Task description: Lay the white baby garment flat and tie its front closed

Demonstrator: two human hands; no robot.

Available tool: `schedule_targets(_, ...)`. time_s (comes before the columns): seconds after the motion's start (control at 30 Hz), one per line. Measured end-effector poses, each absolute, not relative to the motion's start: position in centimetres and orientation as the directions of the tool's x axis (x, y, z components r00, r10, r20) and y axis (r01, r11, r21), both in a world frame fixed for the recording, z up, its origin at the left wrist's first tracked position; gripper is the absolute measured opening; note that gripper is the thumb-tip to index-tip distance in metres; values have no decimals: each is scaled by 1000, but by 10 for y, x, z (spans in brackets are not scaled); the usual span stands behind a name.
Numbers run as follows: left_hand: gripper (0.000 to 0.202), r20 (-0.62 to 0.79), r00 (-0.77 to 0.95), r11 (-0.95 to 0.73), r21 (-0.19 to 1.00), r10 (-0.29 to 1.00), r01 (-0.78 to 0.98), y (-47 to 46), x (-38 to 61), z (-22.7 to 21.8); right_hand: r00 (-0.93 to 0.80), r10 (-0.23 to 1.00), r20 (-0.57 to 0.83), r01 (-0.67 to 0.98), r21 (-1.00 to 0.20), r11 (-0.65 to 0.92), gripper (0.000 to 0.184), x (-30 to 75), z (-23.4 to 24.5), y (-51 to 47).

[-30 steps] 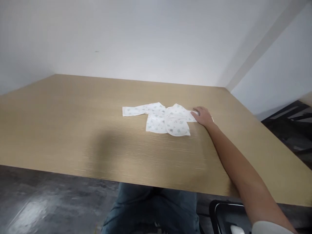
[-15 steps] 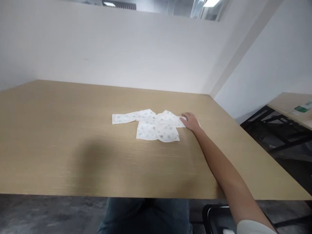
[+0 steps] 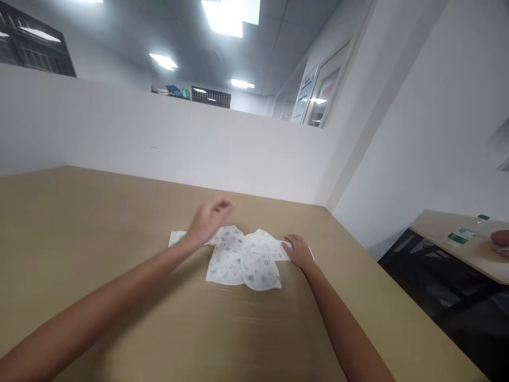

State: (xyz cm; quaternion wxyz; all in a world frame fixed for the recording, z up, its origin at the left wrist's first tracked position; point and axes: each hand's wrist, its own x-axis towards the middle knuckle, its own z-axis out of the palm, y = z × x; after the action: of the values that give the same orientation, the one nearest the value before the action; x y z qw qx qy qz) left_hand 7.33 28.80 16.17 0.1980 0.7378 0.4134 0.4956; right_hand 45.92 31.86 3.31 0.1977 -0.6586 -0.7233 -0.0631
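Note:
A small white baby shirt [image 3: 242, 260] with a scattered print lies spread out on the table, both sleeves stretched sideways. My right hand [image 3: 298, 251] rests flat on the sleeve at the right, fingers spread and covering part of it. Over the left shoulder and sleeve hovers my left hand [image 3: 210, 217], raised above the cloth. Its fingers look curled but are smeared by motion, and nothing can be made out in them. My left forearm hides part of the left sleeve.
The wooden table [image 3: 119, 212] runs back to a low white partition [image 3: 199, 148]. To the right is a side table [image 3: 429, 225] with a clear bottle [image 3: 461, 235] bearing a green label. A blurred reddish-brown shape [image 3: 500, 239] is cut off at the right edge.
My left hand has come into view from the left and is over the shirt. The camera has tilted up, showing more ceiling. My right hand stays on the sleeve.

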Motion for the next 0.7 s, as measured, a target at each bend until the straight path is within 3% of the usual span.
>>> schedule_targets(0.1,32,439,274,-510,622,855,595,306,87,111,-31,921,389,984,-151,97,34,467,34,321)
schedule_targets(0.2,53,331,287,-414,429,899,803,320,92,55,-13,893,451,991,-113,71,34,464,37,324)
schedule_targets(0.3,79,301,290,-381,308,908,872,326,93,19,-77,871,485,973,-155,172,43,441,37,328)
schedule_targets(0.4,95,292,330,-405,251,898,879,325,90,5,-143,912,384,937,-244,250,56,408,32,326)
schedule_targets(0.57,89,318,403,-479,214,858,851,320,63,-2,-176,970,165,959,-192,207,75,390,21,304)
schedule_targets(0.7,84,344,435,-517,195,832,833,313,39,1,-195,965,176,950,-210,231,78,403,17,284)
